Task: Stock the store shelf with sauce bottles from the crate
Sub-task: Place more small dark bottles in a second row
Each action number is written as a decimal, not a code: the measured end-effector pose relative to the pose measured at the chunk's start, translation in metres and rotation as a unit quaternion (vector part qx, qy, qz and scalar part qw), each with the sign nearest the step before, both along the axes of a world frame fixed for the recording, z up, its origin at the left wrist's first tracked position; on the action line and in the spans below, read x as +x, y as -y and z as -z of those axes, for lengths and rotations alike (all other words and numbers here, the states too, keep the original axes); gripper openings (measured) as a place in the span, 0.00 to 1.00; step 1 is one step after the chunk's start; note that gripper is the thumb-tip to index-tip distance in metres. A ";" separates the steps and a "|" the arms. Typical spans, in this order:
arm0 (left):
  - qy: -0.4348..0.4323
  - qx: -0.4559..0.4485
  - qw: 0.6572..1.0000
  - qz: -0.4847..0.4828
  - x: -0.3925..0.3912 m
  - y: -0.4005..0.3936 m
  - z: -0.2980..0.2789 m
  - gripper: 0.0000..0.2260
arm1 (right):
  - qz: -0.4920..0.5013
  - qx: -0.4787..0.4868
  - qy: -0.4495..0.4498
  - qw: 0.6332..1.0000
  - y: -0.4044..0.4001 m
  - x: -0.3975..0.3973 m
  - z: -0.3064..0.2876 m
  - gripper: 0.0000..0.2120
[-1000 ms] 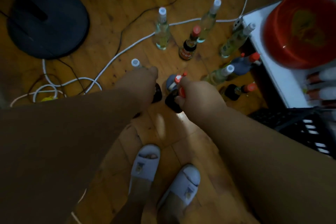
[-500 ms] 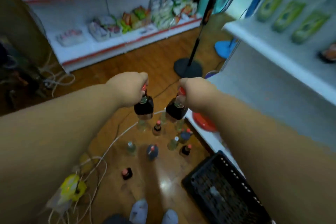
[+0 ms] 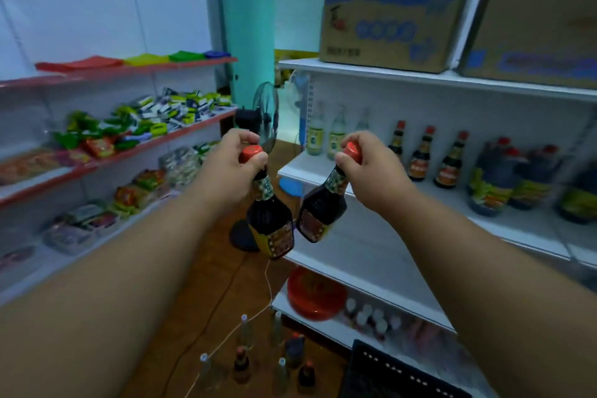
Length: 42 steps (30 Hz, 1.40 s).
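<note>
1. The left hand [image 3: 231, 160] has its fingers clamped round the red cap of a dark glass sauce bottle with a yellow label [image 3: 270, 223]; the right hand [image 3: 366, 160] grips a second dark bottle with a red cap [image 3: 319, 210] the same way.
2. Both hang in the air near the white middle shelf [image 3: 420, 203], almost touching, though blur hides any gap. Keep them apart.
3. Set each upright beside the row of red-capped bottles [image 3: 421, 158], base first.
4. The black plastic crate [image 3: 387, 375] sits below.
</note>
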<state>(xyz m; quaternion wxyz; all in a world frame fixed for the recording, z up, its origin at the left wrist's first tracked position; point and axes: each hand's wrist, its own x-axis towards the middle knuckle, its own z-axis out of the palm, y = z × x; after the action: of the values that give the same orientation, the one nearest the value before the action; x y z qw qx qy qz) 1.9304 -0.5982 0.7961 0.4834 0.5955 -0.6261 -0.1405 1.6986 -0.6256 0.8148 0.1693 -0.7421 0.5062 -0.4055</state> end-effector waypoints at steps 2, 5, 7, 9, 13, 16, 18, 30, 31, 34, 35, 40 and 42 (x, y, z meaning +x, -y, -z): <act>-0.124 -0.037 0.991 0.030 -0.032 0.007 -0.007 0.07 | 0.029 -0.006 0.039 0.999 -0.009 -0.015 -0.007 0.09; -0.257 -0.074 0.961 0.076 -0.099 0.011 -0.029 0.03 | 0.073 -0.032 0.146 0.986 -0.024 -0.061 -0.020 0.06; -0.267 -0.094 0.954 0.094 -0.147 0.009 -0.047 0.02 | 0.093 -0.055 0.220 0.970 -0.038 -0.099 -0.033 0.04; -0.260 -0.103 0.954 0.110 -0.199 0.001 -0.064 0.09 | 0.116 -0.090 0.272 0.951 -0.055 -0.141 -0.049 0.03; -0.212 -0.107 0.960 0.149 -0.316 -0.028 -0.080 0.14 | 0.185 -0.136 0.325 0.917 -0.101 -0.238 -0.079 0.07; -0.223 -0.102 0.947 0.208 -0.413 -0.050 -0.080 0.12 | 0.229 -0.151 0.287 0.918 -0.134 -0.319 -0.085 0.08; -0.248 -0.080 0.931 0.257 -0.480 -0.066 -0.080 0.10 | 0.268 -0.155 0.239 0.921 -0.157 -0.377 -0.085 0.07; -0.266 -0.005 0.872 0.410 -0.786 -0.109 -0.064 0.08 | 0.408 -0.138 0.142 0.891 -0.231 -0.668 -0.057 0.05; -0.264 -0.003 0.870 0.417 -0.805 -0.105 -0.059 0.08 | 0.410 -0.133 0.153 0.889 -0.231 -0.688 -0.053 0.05; -0.277 0.009 0.865 0.419 -0.858 -0.087 -0.031 0.08 | 0.398 -0.106 0.200 0.889 -0.225 -0.749 -0.038 0.05; -0.278 0.013 0.865 0.418 -0.877 -0.080 -0.020 0.08 | 0.397 -0.096 0.204 0.890 -0.222 -0.768 -0.032 0.06; -0.261 0.071 0.874 0.404 -0.979 -0.046 0.022 0.10 | 0.447 -0.063 0.156 0.879 -0.202 -0.855 0.003 0.09; -0.253 0.090 0.881 0.390 -1.018 -0.032 0.028 0.10 | 0.463 -0.047 0.146 0.873 -0.190 -0.890 0.016 0.10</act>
<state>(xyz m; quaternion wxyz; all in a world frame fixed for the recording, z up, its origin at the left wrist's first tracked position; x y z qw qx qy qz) 0.9121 -0.5659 0.7682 0.4758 0.2881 -0.6485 -0.5197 0.8086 -0.4357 0.7992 -0.0010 -0.3628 0.7416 -0.5642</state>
